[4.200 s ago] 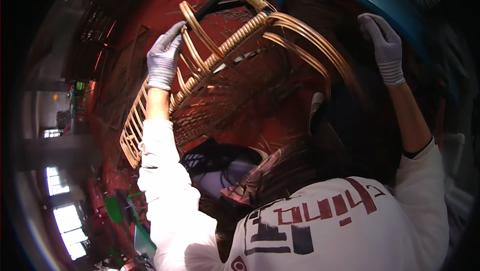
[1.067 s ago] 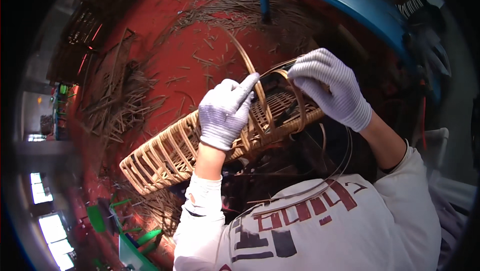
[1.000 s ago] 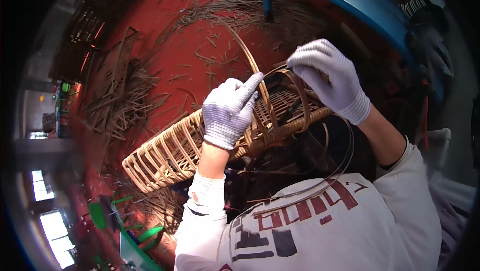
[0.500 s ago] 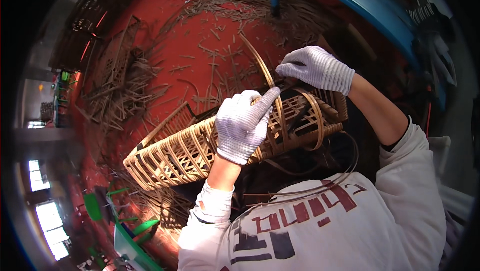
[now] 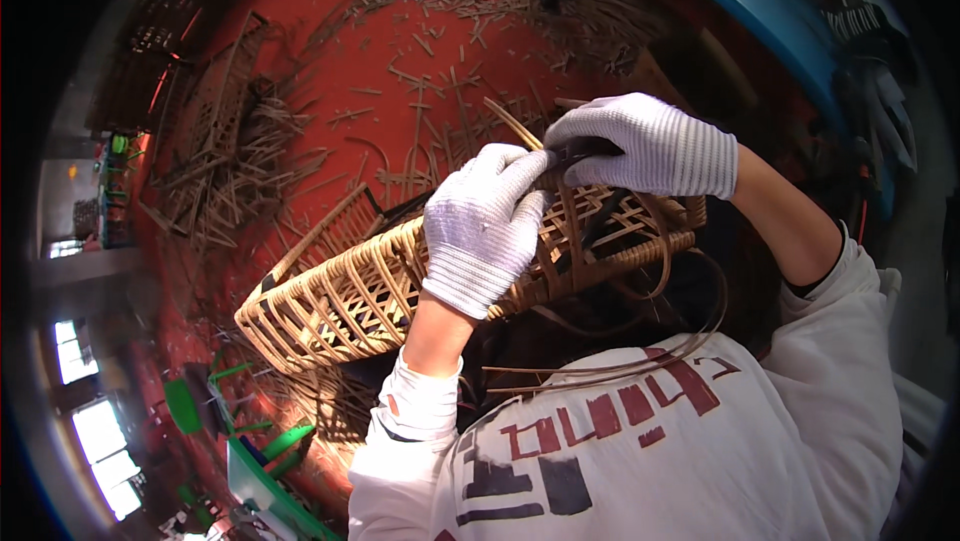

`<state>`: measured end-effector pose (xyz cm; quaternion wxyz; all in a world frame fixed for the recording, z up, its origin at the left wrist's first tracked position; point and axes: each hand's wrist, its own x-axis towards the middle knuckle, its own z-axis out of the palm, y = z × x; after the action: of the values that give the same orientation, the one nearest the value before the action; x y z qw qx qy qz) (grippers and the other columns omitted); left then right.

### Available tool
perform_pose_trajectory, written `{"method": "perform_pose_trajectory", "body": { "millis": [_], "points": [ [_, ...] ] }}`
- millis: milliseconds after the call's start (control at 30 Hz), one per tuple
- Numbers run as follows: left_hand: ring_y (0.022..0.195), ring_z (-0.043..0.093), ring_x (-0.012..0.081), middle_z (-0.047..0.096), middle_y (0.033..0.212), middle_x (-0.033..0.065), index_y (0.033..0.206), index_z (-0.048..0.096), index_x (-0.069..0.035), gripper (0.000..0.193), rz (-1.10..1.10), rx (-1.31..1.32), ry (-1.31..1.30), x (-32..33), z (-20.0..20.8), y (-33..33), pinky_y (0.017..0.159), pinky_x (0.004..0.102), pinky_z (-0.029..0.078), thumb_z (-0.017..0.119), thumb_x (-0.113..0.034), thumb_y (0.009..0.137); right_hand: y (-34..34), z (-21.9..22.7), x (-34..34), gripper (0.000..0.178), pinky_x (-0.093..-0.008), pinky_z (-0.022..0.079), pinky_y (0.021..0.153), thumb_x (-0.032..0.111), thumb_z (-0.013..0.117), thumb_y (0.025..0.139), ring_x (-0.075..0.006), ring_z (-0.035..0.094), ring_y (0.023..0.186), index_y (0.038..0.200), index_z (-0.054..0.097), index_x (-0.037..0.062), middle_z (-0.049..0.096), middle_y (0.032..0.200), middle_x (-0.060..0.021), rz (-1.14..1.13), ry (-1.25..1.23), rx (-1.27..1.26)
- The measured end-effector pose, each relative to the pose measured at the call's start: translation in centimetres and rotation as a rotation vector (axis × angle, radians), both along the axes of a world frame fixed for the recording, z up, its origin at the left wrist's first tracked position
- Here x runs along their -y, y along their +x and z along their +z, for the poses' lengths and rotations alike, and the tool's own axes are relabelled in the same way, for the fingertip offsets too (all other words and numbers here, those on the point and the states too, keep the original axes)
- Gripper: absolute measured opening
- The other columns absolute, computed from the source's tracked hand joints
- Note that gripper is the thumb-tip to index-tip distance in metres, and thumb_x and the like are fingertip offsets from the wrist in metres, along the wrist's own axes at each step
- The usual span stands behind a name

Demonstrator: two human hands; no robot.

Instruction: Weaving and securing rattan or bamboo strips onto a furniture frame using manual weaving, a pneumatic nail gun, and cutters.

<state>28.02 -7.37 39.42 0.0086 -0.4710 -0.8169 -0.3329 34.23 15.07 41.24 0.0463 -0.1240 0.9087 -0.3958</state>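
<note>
A long wicker basket (image 5: 335,306), woven from tan cane, lies tilted on its side across my lap. My left hand (image 5: 482,226), in a white knit glove, grips its upper edge near the middle. My gloved right hand (image 5: 645,146) is closed just beyond it, thumb and fingers meeting beside the left fingertips. Between them shows a dark shape that I cannot make out. A loose cane strip (image 5: 515,122) sticks up past the fingertips; its lower part is hidden by the hands. Thin long strands (image 5: 722,291) curve from the basket's right end over my shirt.
Cane offcuts (image 5: 430,91) litter the red floor (image 5: 350,51). A heap of strips (image 5: 235,166) lies by a lattice piece at the left. A blue table (image 5: 740,11) stands at the far right, and green stools (image 5: 275,481) at the lower left.
My right hand has moved left and closed in against my left fingertips. The upright strip shows much less of its length. The basket has shifted slightly in view.
</note>
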Motion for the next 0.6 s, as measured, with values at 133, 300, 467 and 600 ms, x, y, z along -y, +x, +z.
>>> {"method": "perform_pose_trajectory", "body": {
  "millis": [133,300,467,600],
  "points": [
    [0.092,0.071,0.0284,0.070,0.105,0.0109,0.112,0.072,-0.006,0.032,-0.010,0.063,0.004,-0.3,-0.1,-0.1,0.080,0.0341,0.056,0.072,-0.004,0.080,1.4,-0.4,-0.4,0.032,-0.0404,0.055,0.092,0.017,0.076,0.085,-0.0307,0.069,0.098,0.114,0.069,0.0057,0.072,0.103,-0.0128,-0.010,0.152,-0.259],
    [0.096,0.071,0.0300,0.070,0.106,0.0131,0.115,0.070,-0.006,0.035,-0.016,0.086,0.012,-0.5,-0.1,-0.4,0.082,0.0345,0.056,0.072,-0.004,0.080,3.1,-0.3,0.9,0.038,-0.0449,0.048,0.101,0.011,0.074,0.082,-0.0319,0.063,0.111,0.119,0.065,0.0077,0.068,0.115,-0.0125,-0.077,0.237,-0.245],
    [0.097,0.071,0.0298,0.070,0.106,0.0132,0.115,0.070,-0.006,0.035,-0.007,0.077,0.006,-0.5,-0.1,-0.7,0.083,0.0347,0.056,0.073,-0.005,0.080,3.8,-0.1,2.3,0.041,-0.0466,0.047,0.102,0.010,0.076,0.079,-0.0345,0.061,0.115,0.119,0.065,0.0073,0.064,0.124,-0.0129,-0.278,0.329,-0.469],
    [0.096,0.070,0.0294,0.070,0.107,0.0124,0.114,0.070,-0.007,0.035,-0.019,0.079,-0.012,-0.6,0.4,-0.5,0.083,0.0343,0.056,0.074,-0.006,0.079,4.2,0.3,1.9,0.033,-0.0437,0.050,0.099,0.010,0.076,0.083,-0.0309,0.063,0.111,0.115,0.068,0.0084,0.067,0.117,-0.0108,-0.335,0.307,-0.581]
  ]
}}
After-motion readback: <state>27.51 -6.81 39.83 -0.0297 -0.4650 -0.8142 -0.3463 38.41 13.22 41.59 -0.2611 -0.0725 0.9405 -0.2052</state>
